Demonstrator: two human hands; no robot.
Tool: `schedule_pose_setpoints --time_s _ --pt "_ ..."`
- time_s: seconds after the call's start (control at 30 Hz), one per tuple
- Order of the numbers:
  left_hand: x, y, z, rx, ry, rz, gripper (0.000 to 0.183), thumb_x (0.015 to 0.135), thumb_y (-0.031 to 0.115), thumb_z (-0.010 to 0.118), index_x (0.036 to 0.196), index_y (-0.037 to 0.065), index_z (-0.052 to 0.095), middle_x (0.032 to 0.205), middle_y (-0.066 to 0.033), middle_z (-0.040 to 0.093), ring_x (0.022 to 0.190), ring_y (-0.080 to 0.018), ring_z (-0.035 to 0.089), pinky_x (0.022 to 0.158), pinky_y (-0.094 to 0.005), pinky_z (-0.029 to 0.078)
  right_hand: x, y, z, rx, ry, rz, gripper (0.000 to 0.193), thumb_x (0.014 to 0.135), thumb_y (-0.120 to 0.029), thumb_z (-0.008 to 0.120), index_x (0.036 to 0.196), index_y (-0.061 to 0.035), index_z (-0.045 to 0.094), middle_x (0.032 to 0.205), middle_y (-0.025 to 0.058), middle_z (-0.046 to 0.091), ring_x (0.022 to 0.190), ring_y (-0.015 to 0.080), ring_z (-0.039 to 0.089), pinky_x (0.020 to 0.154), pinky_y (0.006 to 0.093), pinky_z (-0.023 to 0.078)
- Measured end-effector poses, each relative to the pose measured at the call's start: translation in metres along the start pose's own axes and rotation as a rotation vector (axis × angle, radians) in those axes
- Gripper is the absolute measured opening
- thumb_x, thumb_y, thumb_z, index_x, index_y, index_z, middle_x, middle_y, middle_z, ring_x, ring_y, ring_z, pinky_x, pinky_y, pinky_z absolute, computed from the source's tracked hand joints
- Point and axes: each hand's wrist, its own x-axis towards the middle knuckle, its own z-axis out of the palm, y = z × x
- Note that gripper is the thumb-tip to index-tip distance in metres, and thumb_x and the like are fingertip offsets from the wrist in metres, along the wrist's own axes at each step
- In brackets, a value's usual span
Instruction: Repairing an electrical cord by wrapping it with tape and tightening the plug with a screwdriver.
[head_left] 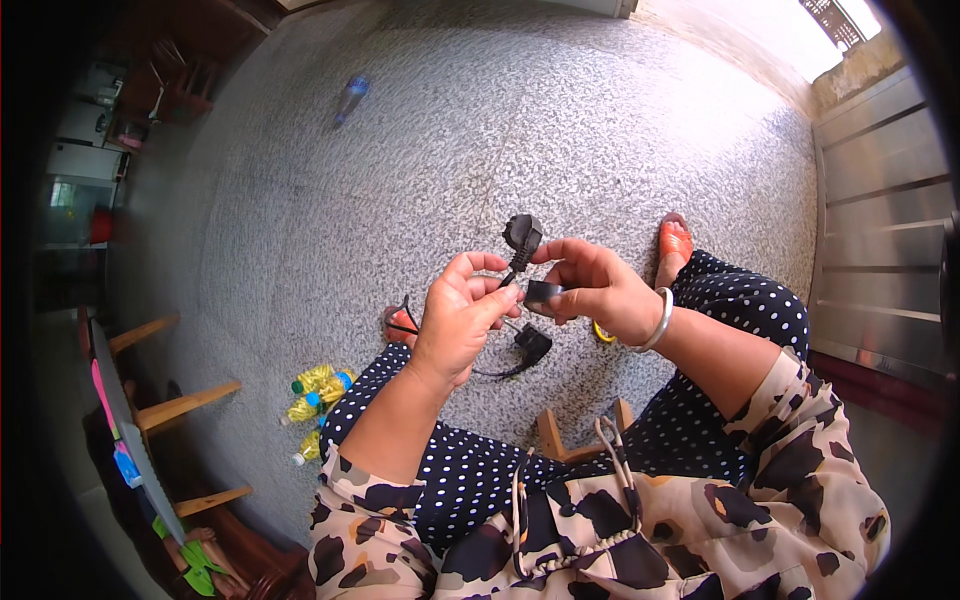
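Note:
A black power plug [521,236] points up and away from me, its cord running down into my left hand. My left hand [462,305] pinches that cord just under the plug. In my right hand [600,290], a roll of black tape [543,294] sits between thumb and fingers, close beside the cord. Below both hands hangs the black connector end [533,344] of a cord, with a loop of cable near it. Whether a strip of tape joins the roll to the cord, I cannot make out.
A yellow ring-shaped thing [604,332] shows under my right wrist. Several bottles with yellow contents [320,390] lie by my left leg. A blue-capped bottle [351,98] lies farther off on the speckled floor [420,150]. A wooden-legged table [160,412] stands on its side at left.

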Motion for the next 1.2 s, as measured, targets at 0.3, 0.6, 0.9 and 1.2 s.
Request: schedule_pose_setpoints --time_s 0.3,0.6,0.9,1.2 --pt "-0.001 -0.001 0.006 0.007 0.029 0.032 0.041 0.078 0.000 0.065 0.112 0.003 0.043 0.083 -0.0044 0.059 0.068 -0.0076 0.053 0.059 -0.0189 0.042 -0.001 0.002 0.005 -0.391 -0.019 -0.158 0.046 0.075 0.004 0.063 0.116 0.0008 0.042 0.081 0.0067 0.061 0.074 0.0095 0.057 0.065 0.0239 0.046" --pt "0.005 -0.004 0.008 -0.111 0.009 -0.067 0.038 0.078 -0.005 0.061 0.110 -0.001 0.041 0.081 -0.0059 0.058 0.064 -0.0085 0.050 0.058 -0.0202 0.041 0.000 -0.004 0.005 -0.887 0.101 -0.171 0.031 0.071 -0.010 0.072 0.093 -0.0040 0.051 0.062 0.0079 0.060 0.054 0.0117 0.056 0.052 0.0268 0.044" --pt "0.009 -0.005 0.008 -0.145 -0.008 -0.088 0.036 0.077 -0.005 0.060 0.108 -0.001 0.042 0.082 -0.0064 0.057 0.066 -0.0104 0.051 0.059 -0.0222 0.042 0.004 -0.002 -0.001 -1.013 0.107 -0.171 0.032 0.070 -0.017 0.073 0.091 -0.0026 0.054 0.068 0.0142 0.063 0.063 0.0274 0.063 0.060 0.0364 0.049" --pt "0.013 -0.004 -0.009 -0.326 -0.168 -0.121 0.034 0.079 -0.003 0.061 0.112 -0.006 0.052 0.081 -0.0025 0.057 0.067 -0.0092 0.050 0.064 -0.0211 0.042 0.000 -0.008 0.001 -0.268 0.017 0.093 0.013 0.087 -0.010 0.057 0.095 0.0002 0.059 0.067 0.0027 0.061 0.056 0.0063 0.055 0.048 0.0196 0.044"
